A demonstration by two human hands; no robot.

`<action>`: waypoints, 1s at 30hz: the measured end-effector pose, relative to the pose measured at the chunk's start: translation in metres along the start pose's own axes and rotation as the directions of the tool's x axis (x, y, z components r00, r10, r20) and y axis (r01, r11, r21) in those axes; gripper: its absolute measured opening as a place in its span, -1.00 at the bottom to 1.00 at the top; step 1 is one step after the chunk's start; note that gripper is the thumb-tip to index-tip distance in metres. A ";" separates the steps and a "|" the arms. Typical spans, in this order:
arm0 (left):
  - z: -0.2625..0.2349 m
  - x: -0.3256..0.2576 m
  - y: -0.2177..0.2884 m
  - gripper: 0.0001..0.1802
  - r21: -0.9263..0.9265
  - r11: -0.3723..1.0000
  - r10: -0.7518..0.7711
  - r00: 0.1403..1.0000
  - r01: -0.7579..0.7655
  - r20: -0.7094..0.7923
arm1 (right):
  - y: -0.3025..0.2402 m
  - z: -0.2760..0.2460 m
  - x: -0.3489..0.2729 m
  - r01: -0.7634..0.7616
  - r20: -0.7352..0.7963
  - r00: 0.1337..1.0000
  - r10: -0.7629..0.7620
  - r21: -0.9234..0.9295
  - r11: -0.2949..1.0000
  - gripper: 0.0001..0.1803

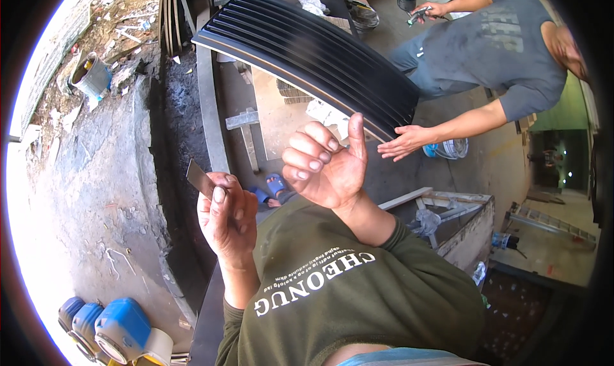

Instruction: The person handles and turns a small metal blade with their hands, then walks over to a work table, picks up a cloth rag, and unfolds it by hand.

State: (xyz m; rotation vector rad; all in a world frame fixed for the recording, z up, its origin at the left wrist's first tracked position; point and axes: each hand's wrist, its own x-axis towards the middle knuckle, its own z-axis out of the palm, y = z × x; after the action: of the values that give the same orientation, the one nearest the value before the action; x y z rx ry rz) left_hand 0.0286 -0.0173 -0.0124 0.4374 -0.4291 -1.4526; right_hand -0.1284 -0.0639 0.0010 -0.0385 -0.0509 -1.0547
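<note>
My left hand (225,219) is raised in front of my chest and pinches a small thin grey metal blade (201,178) between thumb and fingers. My right hand (326,164) is held up beside it with fingers curled and the thumb pointing up; nothing shows in it. Beyond my hands lies a large black ribbed panel (307,49) with glossy parallel slats. Another person in a grey shirt (492,43) leans in from the right, one hand (404,142) touching the panel's near corner and the other holding a spray gun (419,13) at the far end.
A rough concrete slab (96,187) fills the left side, with a paint bucket (91,77) and rubble at its far end. Blue plastic containers (112,327) sit at the lower left. A wooden frame (448,219) and a ladder (550,222) stand at the right.
</note>
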 end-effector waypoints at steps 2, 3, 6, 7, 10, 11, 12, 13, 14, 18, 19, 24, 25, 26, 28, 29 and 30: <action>0.000 0.001 -0.002 -0.84 -0.002 1.000 -0.002 1.000 0.002 0.010 | -0.003 -0.004 -0.004 0.004 0.045 0.999 -0.003 -0.029 1.000 -0.43; -0.001 0.001 -0.003 -0.84 -0.003 1.000 -0.003 1.000 0.003 0.015 | -0.004 -0.008 -0.005 0.005 0.086 0.996 0.000 -0.054 0.999 -0.46; 0.001 0.002 -0.001 -0.84 0.006 1.000 0.007 1.000 -0.007 -0.012 | -0.004 -0.012 -0.004 0.030 0.113 0.994 -0.011 -0.168 0.985 -0.52; 0.000 0.003 0.000 -0.84 0.005 1.000 0.005 1.000 -0.005 -0.007 | -0.003 -0.011 -0.003 0.035 0.115 0.993 -0.015 -0.170 0.985 -0.52; -0.004 0.008 0.000 -0.84 0.015 1.000 -0.001 0.999 0.001 -0.042 | -0.002 -0.005 -0.001 0.042 0.055 0.998 -0.031 -0.210 0.977 -0.56; -0.002 0.013 -0.003 -0.83 0.009 1.000 -0.005 0.998 0.006 -0.063 | -0.005 -0.007 0.000 0.043 0.040 0.999 -0.035 -0.226 0.973 -0.57; -0.010 0.011 -0.002 -0.82 0.001 1.000 -0.016 1.000 0.016 0.025 | -0.004 -0.013 -0.001 0.026 0.126 0.992 -0.007 -0.151 0.988 -0.60; -0.002 0.010 0.001 -0.84 -0.057 0.998 -0.031 0.997 0.027 -0.067 | 0.001 -0.013 -0.001 0.014 0.095 0.995 -0.003 -0.116 0.993 -0.62; 0.003 0.012 0.004 -0.86 -0.032 0.999 -0.012 0.991 0.007 -0.130 | 0.006 -0.020 0.002 0.002 0.147 0.989 0.014 -0.107 0.994 -0.63; -0.026 0.016 0.017 -0.81 0.083 0.995 0.057 0.998 -0.057 0.001 | 0.034 -0.035 0.006 -0.166 0.070 0.981 0.178 -0.158 0.973 -0.61; -0.031 0.019 0.018 -0.80 0.101 0.993 0.065 0.998 -0.065 0.001 | 0.037 -0.037 0.004 -0.195 0.048 0.977 0.207 -0.188 0.963 -0.61; -0.034 0.021 0.013 -0.77 0.078 0.994 0.078 0.997 -0.078 0.004 | 0.044 -0.040 -0.015 -0.228 0.030 0.962 0.271 -0.456 0.860 -0.61; -0.046 0.016 0.011 -0.77 0.084 0.994 0.061 0.997 -0.065 0.051 | 0.045 -0.044 -0.017 -0.188 0.012 0.972 0.234 -0.559 0.808 -0.62; -0.064 0.011 0.009 -0.76 0.130 0.986 0.113 0.990 -0.102 -0.083 | 0.044 -0.044 -0.016 -0.117 0.029 0.979 0.202 -0.732 0.671 -0.64; -0.070 0.013 0.008 -0.69 0.216 0.970 0.170 0.947 -0.113 -0.271 | 0.045 -0.053 -0.013 -0.052 0.014 0.973 0.230 -0.959 0.277 -0.67; -0.068 0.014 0.010 -0.70 0.243 0.965 0.162 0.947 -0.093 -0.279 | 0.048 -0.056 -0.013 0.013 0.015 0.976 0.216 -1.000 0.013 -0.69; -0.064 0.017 0.011 -0.71 0.264 0.962 0.147 0.949 -0.071 -0.279 | 0.048 -0.060 -0.018 0.157 0.122 0.972 0.199 -0.973 -0.170 -0.69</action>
State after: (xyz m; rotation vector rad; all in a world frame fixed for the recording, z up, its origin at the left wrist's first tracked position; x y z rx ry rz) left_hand 0.0730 -0.0315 -0.0609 0.8115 -0.3893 -1.2032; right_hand -0.0939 -0.0283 -0.0602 -1.7387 0.6406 -0.7629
